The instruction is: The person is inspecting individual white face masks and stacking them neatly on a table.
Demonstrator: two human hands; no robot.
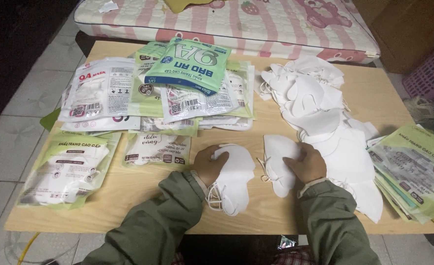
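The left hand [208,164] curls its fingers around a small stack of white masks [231,181] on the wooden table [128,196]. Just right of that stack, the right hand [306,164] presses flat on another white mask [278,164]. Farther back lie mask packets [177,93] and a loose mask pile [310,95].
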